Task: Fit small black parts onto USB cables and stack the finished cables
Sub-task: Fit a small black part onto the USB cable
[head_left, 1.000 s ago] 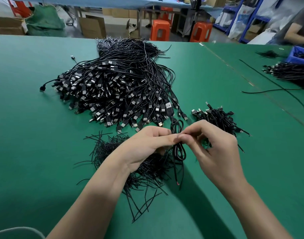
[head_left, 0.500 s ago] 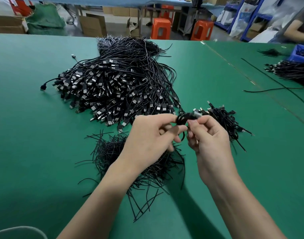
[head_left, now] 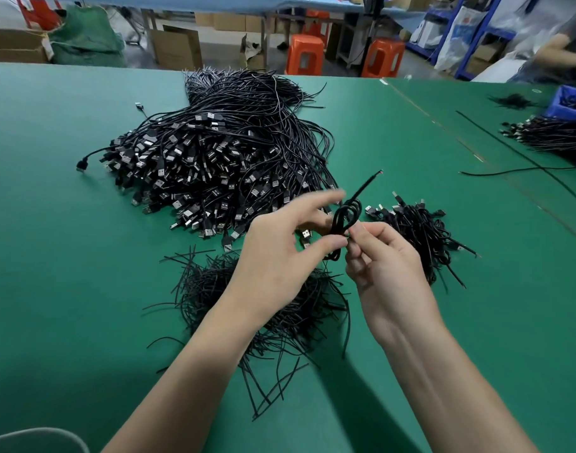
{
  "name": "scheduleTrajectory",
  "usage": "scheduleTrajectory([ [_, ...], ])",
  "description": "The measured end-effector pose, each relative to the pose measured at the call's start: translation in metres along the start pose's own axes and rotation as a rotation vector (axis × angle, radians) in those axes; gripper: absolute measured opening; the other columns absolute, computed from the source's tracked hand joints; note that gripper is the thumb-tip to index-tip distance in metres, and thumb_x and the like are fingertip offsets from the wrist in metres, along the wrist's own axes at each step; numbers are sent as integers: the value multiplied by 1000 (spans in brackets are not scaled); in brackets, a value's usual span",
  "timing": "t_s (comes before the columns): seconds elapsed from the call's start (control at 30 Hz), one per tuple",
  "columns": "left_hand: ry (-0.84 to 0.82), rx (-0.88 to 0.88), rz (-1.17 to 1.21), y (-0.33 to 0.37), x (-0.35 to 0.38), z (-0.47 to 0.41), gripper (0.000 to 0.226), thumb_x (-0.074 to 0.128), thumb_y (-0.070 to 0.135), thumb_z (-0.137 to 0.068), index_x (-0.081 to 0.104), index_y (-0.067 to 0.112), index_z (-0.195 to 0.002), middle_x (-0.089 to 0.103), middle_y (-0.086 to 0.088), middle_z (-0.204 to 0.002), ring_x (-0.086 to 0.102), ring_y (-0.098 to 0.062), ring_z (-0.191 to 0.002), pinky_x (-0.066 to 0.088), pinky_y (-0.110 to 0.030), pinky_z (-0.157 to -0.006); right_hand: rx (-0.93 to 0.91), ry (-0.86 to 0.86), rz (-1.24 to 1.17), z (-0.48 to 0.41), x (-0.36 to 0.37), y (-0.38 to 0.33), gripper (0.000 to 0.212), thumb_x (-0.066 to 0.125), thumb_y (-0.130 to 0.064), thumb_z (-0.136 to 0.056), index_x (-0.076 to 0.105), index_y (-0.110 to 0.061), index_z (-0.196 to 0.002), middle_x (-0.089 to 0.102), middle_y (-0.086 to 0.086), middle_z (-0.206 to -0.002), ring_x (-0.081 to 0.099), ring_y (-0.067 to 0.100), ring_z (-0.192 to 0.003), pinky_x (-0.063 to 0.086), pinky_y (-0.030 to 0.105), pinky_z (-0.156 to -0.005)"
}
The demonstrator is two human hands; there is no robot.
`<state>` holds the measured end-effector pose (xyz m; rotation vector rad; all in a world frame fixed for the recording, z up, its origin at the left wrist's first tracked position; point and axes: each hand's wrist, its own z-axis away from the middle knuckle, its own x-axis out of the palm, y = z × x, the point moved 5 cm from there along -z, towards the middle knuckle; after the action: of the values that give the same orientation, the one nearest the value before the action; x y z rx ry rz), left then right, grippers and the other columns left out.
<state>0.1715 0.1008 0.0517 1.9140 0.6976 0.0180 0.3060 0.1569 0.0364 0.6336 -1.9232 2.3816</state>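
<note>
Pinching the coiled cable point(head_left: 342, 212), right fingers point(head_left: 361, 233) clamp it; left fingers point(head_left: 325, 199) spread beside.

right hand point(head_left: 388, 266) pinches a coiled cable point(head_left: 336, 219), left hand point(head_left: 280, 256) touching it.

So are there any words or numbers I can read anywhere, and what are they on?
Nothing here can be read.
Blue print on the white bag: too blurred.
The tag on the green sack: too small.
Marks on plugs in the cable pile: too small.
</note>
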Motion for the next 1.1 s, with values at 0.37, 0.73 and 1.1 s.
scheduleTrajectory([
  [0.37, -192, -68, 149, -4, 0, 1, 21, 63, 18, -102, 81, 23, -109, 78, 5, -82, 75, -8, -73, 53, -14, -68, 59, 58, -66, -4, -4, 4, 26, 59, 1, -94, 60, -17, -76, 55, -5, -62, 40, 4, -46, 35, 12, -44],
  [0.73, -78, -194, 205, -16, 4, -2, 56, 87, 12, -81, 66, 35, -127, 76, 11, -95, 61, -7, -75, 42, -15, -66, 14, 32, -35, -1, 0, -2, 17, 64, -9, -97, 59, -14, -82, 51, -5, -57, 39, 5, -47, 33, 13, -45],
  [1.1, -167, -116, 148, -11, 1, -2, 19, 64, 25, -100, 80, 29, -109, 78, 9, -94, 74, -10, -82, 59, -30, -79, 38, 53, -29, -2, -2, 2, 23, 54, 2, -97, 59, -15, -82, 53, -5, -58, 40, 4, -46, 31, 13, -43],
])
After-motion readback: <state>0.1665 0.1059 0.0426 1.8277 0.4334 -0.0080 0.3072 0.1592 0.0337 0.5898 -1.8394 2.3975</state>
